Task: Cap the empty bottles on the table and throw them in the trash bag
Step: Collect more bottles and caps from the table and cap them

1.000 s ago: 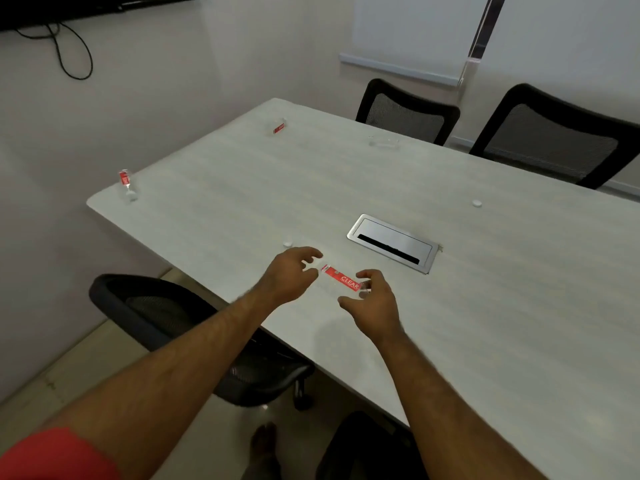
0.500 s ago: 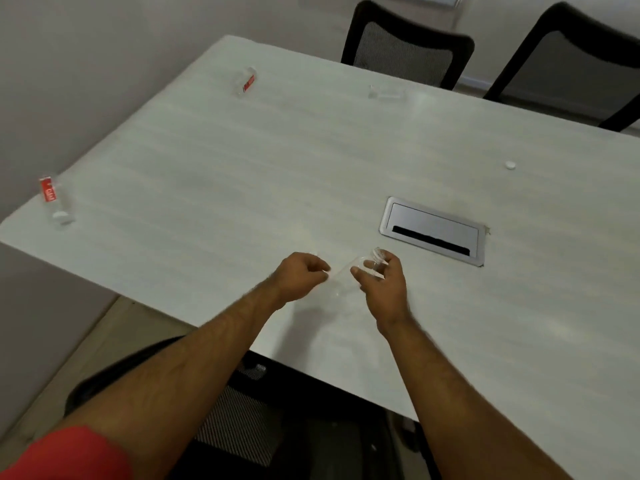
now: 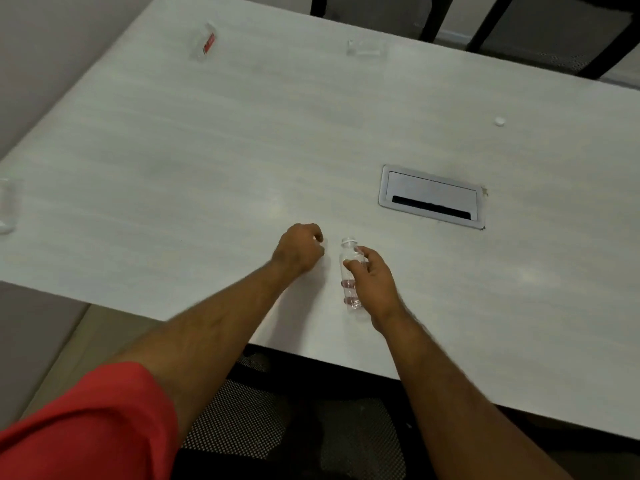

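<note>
Our right hand [image 3: 372,278] grips the bottle [image 3: 349,268] upright near the front edge of the desk [image 3: 207,150]. Our left hand [image 3: 299,249] sits beside the neck, fingers curled; we cannot tell if it pinches a cap. A crooked start could cross-thread, or the cap could slip and roll off.
</note>
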Demonstrator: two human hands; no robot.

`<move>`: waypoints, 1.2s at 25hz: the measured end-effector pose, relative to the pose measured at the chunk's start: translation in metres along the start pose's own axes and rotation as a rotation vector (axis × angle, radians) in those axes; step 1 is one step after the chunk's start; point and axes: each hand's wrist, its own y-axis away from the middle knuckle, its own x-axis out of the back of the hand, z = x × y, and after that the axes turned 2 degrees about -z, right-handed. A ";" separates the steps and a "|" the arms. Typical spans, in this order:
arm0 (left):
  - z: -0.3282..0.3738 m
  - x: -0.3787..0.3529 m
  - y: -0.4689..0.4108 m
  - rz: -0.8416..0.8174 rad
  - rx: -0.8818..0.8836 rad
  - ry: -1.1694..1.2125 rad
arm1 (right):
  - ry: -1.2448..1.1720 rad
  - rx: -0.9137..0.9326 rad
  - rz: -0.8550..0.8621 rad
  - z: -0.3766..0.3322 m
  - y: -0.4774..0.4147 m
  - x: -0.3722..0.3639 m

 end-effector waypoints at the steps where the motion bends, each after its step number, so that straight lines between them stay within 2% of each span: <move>1: 0.006 0.007 0.013 0.011 0.098 0.277 | -0.017 0.005 -0.011 -0.003 0.014 0.001; 3: 0.020 0.029 0.052 -0.013 0.222 0.793 | -0.056 0.035 -0.050 -0.010 0.050 0.002; 5: 0.030 0.053 0.094 -0.016 0.194 0.989 | -0.042 0.104 -0.095 -0.016 0.086 -0.003; 9: 0.033 0.091 0.185 0.061 0.041 0.895 | 0.077 0.323 -0.059 -0.025 0.159 -0.025; 12: 0.018 0.119 0.255 0.122 0.003 0.893 | 0.149 0.493 -0.032 -0.027 0.214 -0.048; 16: -0.008 0.166 0.323 0.166 -0.018 0.931 | 0.336 0.691 -0.029 -0.036 0.273 -0.088; 21: -0.066 0.222 0.373 0.362 0.057 0.924 | 0.637 0.948 0.134 -0.046 0.316 -0.178; 22: -0.083 0.235 0.379 0.368 0.061 0.970 | 0.617 0.941 0.122 -0.049 0.323 -0.200; 23: -0.111 0.256 0.386 0.353 0.046 1.029 | 0.488 0.864 0.027 -0.056 0.332 -0.234; 26: -0.170 0.299 0.396 0.237 -0.030 1.173 | -0.159 0.422 -0.492 -0.066 0.338 -0.298; 28: -0.218 0.328 0.396 0.219 -0.037 1.196 | -0.261 0.264 -0.648 -0.068 0.337 -0.344; 30: -0.266 0.353 0.389 0.266 -0.004 1.162 | -0.201 0.224 -0.639 -0.069 0.336 -0.397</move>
